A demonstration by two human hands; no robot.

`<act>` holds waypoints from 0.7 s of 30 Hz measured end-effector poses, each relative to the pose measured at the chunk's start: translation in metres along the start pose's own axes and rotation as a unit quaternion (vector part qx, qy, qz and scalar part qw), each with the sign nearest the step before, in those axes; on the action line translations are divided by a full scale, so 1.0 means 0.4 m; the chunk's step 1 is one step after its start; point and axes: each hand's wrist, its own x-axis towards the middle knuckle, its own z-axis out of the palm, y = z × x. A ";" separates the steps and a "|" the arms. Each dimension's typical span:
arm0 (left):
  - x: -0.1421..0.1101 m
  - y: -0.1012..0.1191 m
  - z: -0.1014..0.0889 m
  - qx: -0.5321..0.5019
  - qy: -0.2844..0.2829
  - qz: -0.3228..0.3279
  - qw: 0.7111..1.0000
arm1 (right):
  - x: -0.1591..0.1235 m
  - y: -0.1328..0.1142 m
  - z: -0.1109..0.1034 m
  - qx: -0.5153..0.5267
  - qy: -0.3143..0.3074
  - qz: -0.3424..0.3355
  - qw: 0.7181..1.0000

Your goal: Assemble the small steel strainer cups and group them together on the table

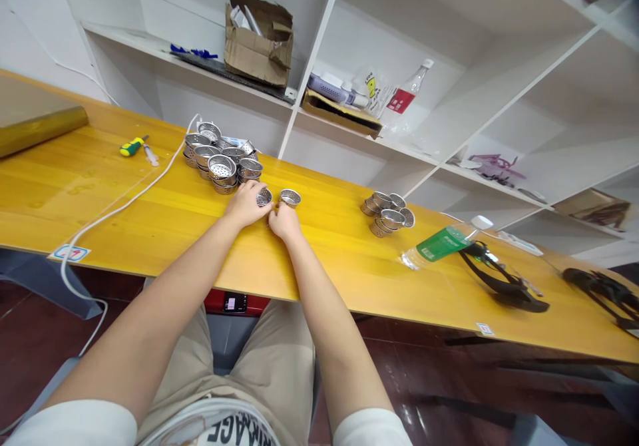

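Observation:
My left hand (244, 205) is closed round a small perforated metal cup (264, 197), its fingers over the far rim and its thumb on the near side. Just to the right, my right hand (284, 221) grips the near side of a second perforated cup (290, 198), which stands upright with its mouth up. Its fingertips are partly hidden behind the hand. Close beyond my left hand is a cluster of several similar cups (222, 169), some stacked in one another. A smaller group of such cups (392, 219) stands farther right on the yellow table (329, 253).
A white cable (134, 198) crosses the table on the left, near a green-yellow screwdriver (132, 146). To the right lie a green-labelled bottle (444, 242) and a black strap-like headset (504, 283). White shelves behind hold a torn cardboard box (259, 50).

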 end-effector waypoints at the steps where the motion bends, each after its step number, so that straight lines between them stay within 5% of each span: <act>1: 0.001 -0.002 0.001 0.005 -0.001 0.002 1.000 | -0.001 -0.001 0.001 -0.001 0.002 -0.001 1.000; 11: 0.008 -0.007 0.007 0.049 -0.023 0.022 0.998 | -0.008 -0.009 -0.002 0.004 -0.001 -0.004 1.000; 17: 0.008 -0.004 0.004 0.064 -0.025 0.021 0.997 | 0.000 0.019 -0.025 -0.029 0.158 -0.013 0.987; 21: -0.001 0.002 -0.002 0.088 -0.024 0.020 0.996 | 0.017 0.056 -0.025 -0.083 0.108 -0.002 0.991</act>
